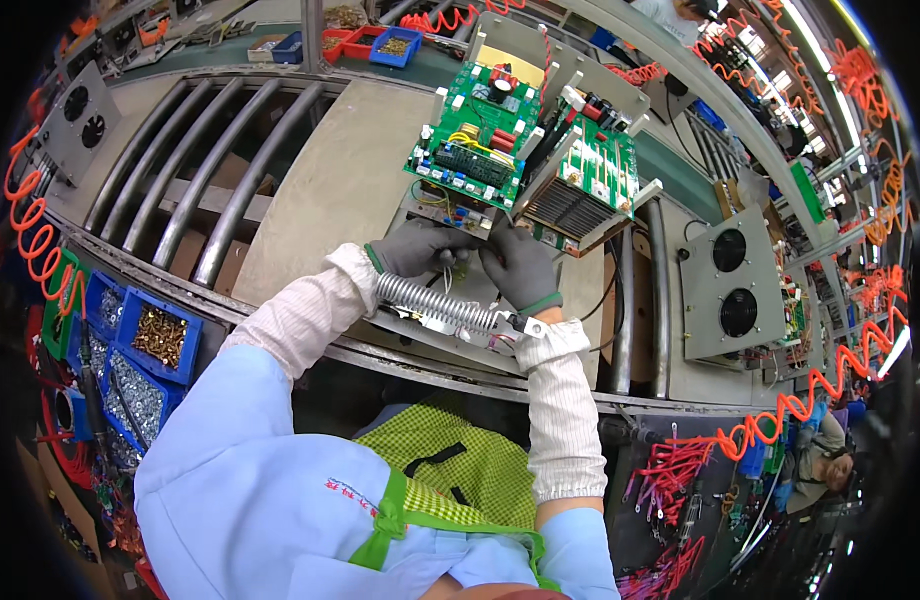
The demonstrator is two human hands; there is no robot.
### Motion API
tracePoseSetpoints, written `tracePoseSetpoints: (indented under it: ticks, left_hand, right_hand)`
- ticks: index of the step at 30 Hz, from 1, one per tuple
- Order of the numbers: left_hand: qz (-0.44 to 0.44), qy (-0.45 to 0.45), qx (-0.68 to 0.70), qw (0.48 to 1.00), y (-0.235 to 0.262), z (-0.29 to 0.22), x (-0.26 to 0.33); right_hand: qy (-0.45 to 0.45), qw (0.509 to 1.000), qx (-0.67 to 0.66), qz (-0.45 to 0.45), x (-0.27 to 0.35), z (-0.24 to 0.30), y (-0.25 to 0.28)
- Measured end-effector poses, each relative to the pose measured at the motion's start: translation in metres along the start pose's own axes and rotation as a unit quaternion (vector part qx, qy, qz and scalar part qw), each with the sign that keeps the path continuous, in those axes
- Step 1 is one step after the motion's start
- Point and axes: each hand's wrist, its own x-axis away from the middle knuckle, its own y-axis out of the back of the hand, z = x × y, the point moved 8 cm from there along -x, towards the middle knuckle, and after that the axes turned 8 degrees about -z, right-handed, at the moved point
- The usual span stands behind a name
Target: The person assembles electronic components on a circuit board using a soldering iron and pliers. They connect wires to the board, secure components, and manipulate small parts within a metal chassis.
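Passage: over pale board (320,180), left of green circuit board (480,110). Obstructions: metal coil (435,303) nearside of left hand (418,249) and right hand (523,268); finned heatsink (570,213) beyond latter.

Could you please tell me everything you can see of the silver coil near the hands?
The silver coil looks like shiny metal: a long row of close rings, with a pale end piece at its right end. It slants across the picture, left end higher, on the near side of the gloved left hand and right hand. Its left end appears beside the left sleeve cuff; whether they touch is unclear.
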Motion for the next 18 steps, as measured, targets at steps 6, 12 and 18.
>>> tracePoseSetpoints:
  ticks: [6,12,18]
  left_hand:
    - [-0.028,0.044,0.065,0.997,0.0,0.001,0.008]
    - [-0.022,-0.012,-0.128,0.991,0.016,-0.001,0.012]
    - [0.013,-0.42,-0.554,0.719,0.041,-0.082,0.118]
  right_hand:
    - [0.029,0.982,0.151,0.106,-0.001,-0.005,-0.025]
    - [0.037,0.941,0.293,0.168,0.02,-0.009,-0.029]
    - [-0.096,0.979,0.153,-0.099,0.11,-0.005,0.127]
